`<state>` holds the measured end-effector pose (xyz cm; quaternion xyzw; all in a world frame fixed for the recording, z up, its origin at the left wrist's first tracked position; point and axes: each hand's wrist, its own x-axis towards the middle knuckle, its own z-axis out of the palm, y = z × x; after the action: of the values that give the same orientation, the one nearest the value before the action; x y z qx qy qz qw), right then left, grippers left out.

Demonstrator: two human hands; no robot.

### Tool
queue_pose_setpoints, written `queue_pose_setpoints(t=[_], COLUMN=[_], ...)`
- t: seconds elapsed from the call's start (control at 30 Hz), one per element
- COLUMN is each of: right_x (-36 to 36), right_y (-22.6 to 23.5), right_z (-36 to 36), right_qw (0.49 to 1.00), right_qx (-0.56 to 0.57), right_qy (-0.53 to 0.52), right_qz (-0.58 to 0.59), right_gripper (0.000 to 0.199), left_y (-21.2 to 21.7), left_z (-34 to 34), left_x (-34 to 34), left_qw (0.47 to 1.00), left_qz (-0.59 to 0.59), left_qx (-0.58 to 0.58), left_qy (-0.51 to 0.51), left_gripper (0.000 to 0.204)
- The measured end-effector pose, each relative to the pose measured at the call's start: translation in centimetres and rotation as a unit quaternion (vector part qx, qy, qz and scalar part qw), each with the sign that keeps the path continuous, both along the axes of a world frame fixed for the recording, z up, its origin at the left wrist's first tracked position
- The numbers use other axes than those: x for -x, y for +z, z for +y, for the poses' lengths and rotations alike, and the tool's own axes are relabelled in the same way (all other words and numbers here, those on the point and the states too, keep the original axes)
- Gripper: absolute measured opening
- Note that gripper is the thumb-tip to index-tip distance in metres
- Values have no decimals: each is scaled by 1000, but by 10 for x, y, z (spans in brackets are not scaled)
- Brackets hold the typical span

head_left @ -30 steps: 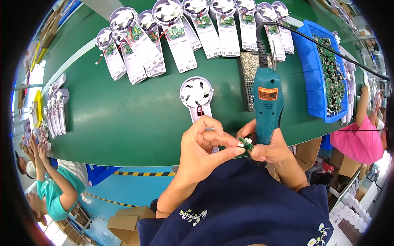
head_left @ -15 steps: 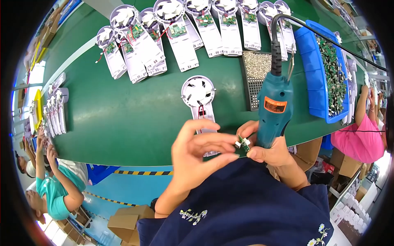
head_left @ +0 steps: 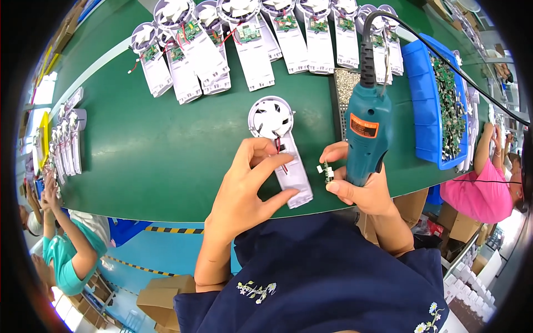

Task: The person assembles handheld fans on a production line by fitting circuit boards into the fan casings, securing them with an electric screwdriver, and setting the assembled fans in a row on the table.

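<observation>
A white fan housing (head_left: 297, 180) with a round fan (head_left: 271, 117) lies in front of me, its fan end pointing away. Over its handle part is my left hand (head_left: 244, 183), thumb and fingers apart, fingertips beside the red and black wires (head_left: 278, 147). Whether they touch the wires I cannot tell. My right hand (head_left: 363, 191) pinches a small green circuit board (head_left: 327, 173) with white connectors between thumb and fingers. That same hand also has a teal electric screwdriver (head_left: 369, 130) in its grip, cord end up; its tip is hidden.
More fan housings (head_left: 252, 64) with circuit boards stand across the back of the green table (head_left: 150, 150). Behind the screwdriver sits a black tray of small screws (head_left: 348, 89). A blue bin (head_left: 425, 111) holds many circuit boards. The black cord (head_left: 444, 55) arches to the right. Co-workers sit at both sides.
My left hand has moved left from the circuit board to the fan housing's wires. The housing's near end has swung right. My right hand keeps the board and screwdriver, slightly farther up.
</observation>
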<state>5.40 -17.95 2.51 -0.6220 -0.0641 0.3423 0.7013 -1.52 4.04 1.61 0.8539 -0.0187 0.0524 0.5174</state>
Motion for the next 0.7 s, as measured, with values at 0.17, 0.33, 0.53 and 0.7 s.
queue_pose_setpoints(t=[0.17,0.33,0.53,0.7], right_x=[-4,-2,0,13], right_y=[-1,-2,4,-4], right_z=[5,15,40,43], right_qw=[1000,999,996,996], right_qx=[17,35,91,40], right_qy=[9,13,12,-11], right_qz=[0,-17,-14,80], right_gripper=[40,40,38,38], left_y=[-14,-26,-24,-16], left_z=[-2,-11,-23,-8], left_x=[-1,2,2,1], left_qw=[997,979,944,878], left_qz=[-32,-52,32,132], left_qx=[55,49,233,408], left_qy=[40,189,233,211], left_gripper=[26,12,9,13])
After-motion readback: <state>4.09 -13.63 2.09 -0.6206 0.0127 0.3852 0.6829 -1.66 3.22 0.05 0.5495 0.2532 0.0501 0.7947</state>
